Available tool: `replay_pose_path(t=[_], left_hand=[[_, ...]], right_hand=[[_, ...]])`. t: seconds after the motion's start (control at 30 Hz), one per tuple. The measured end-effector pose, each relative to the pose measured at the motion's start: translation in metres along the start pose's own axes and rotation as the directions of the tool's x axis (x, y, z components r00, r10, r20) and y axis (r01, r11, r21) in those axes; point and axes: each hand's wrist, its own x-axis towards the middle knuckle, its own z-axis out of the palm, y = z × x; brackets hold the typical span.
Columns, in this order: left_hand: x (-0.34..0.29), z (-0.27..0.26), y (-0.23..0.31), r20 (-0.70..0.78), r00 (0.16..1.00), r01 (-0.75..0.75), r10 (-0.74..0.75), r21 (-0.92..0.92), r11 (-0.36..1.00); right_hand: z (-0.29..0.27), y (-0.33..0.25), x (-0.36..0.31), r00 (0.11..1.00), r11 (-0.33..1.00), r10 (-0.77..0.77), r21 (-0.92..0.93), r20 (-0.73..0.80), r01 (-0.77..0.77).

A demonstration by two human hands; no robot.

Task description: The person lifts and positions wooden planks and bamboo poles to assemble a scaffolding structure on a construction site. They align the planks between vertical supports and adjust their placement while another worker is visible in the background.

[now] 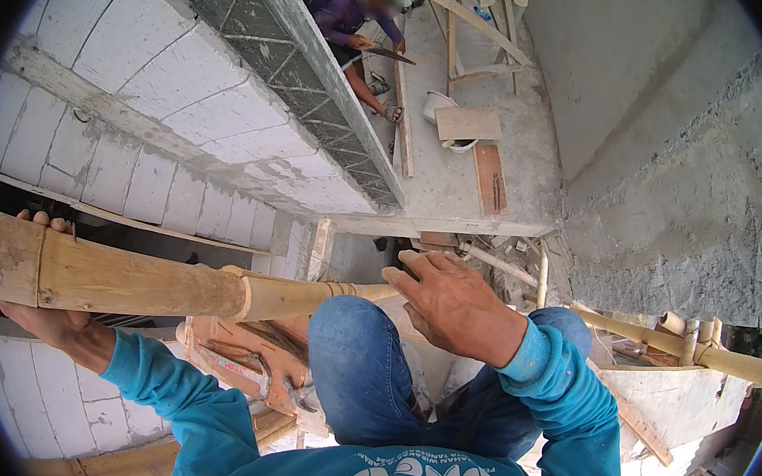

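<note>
A thick bamboo pole (141,282) runs from the left edge toward the middle of the view. My left hand (41,315) is wrapped around it from behind, fingertips showing over its top. My right hand (452,300) rests flat with spread fingers at my raised knee (355,345) in blue jeans, close to the pole's thin end; what lies under the palm is hidden. Both sleeves are teal.
A white block wall (139,99) with a steel reinforcement cage (313,87) stands left. Below, another person in purple crouches with a saw on a concrete slab (459,177) among planks. A rough concrete wall (677,173) rises right. More bamboo (715,356) crosses at right.
</note>
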Motion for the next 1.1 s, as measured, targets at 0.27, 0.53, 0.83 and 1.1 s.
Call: replay_pose_path(t=[0.27,0.53,0.83,1.1], left_hand=[[0.005,-0.013,-0.003,0.056,0.997,0.050,-0.046,-0.073,0.996],[0.006,-0.010,-0.003,0.041,0.999,0.018,-0.016,-0.041,0.999],[0.005,-0.008,-0.003,0.042,0.999,0.031,-0.028,-0.063,0.998],[0.003,-0.004,-0.001,0.028,0.998,0.051,-0.050,-0.029,0.998]], right_hand=[[0.002,0.001,-0.001,0.999,1.000,-0.012,-0.019,-0.036,0.012],[0.003,0.002,0.000,0.997,0.999,-0.035,-0.033,-0.063,0.033],[0.002,0.000,0.000,0.999,1.000,-0.019,-0.023,-0.038,0.018],[0.003,0.001,0.000,0.998,0.999,-0.031,-0.037,-0.050,0.029]])
